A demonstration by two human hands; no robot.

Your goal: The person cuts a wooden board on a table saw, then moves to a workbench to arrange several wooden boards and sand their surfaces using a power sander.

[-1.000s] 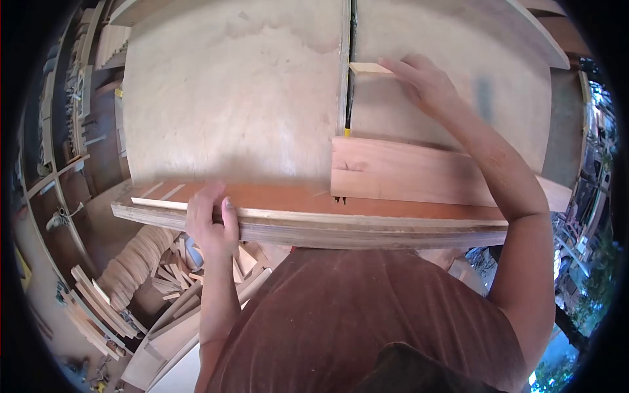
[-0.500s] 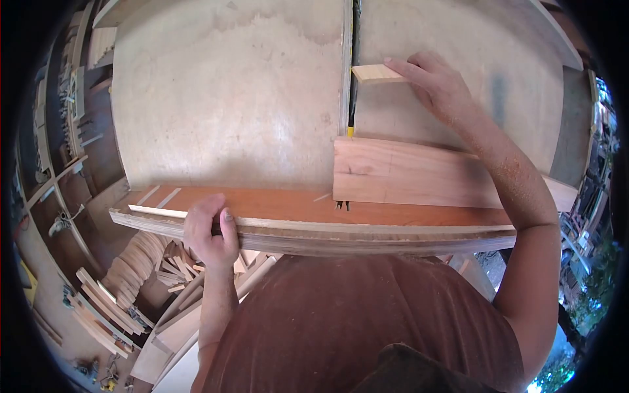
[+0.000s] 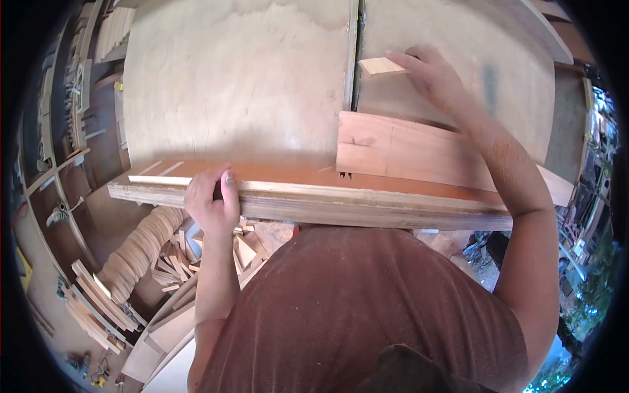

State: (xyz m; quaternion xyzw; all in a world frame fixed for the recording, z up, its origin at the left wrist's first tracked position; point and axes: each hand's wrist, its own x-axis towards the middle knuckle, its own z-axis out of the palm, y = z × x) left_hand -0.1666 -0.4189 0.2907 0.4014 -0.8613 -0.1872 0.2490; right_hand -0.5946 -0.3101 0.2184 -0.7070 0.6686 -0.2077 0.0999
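Note:
Between the thumb and fingers of my right hand (image 3: 432, 75) is a short, pale wood offcut (image 3: 380, 66) with a slanted end. It is above the plywood table surface, beside the dark slot (image 3: 357, 72). My left hand (image 3: 215, 200) is closed over a long pale wooden strip (image 3: 314, 192) at the front edge of the bench, thumb towards the right; its fingertips are partly hidden. Under my right forearm lies a wide reddish plank (image 3: 406, 147), on top of an orange-brown board (image 3: 282, 173).
The plywood top (image 3: 236, 85) is split by the slot. Below left are a stack of curved wood pieces (image 3: 141, 245) and a heap of offcuts (image 3: 173, 265). Shelves with timber (image 3: 72, 98) line the left side. My body is close against the bench's thick front edge (image 3: 367, 215).
The view has tilted down, so the bench front appears higher. My right hand still holds the offcut, which now looks turned a little and slightly right of the slot. The left hand keeps its place.

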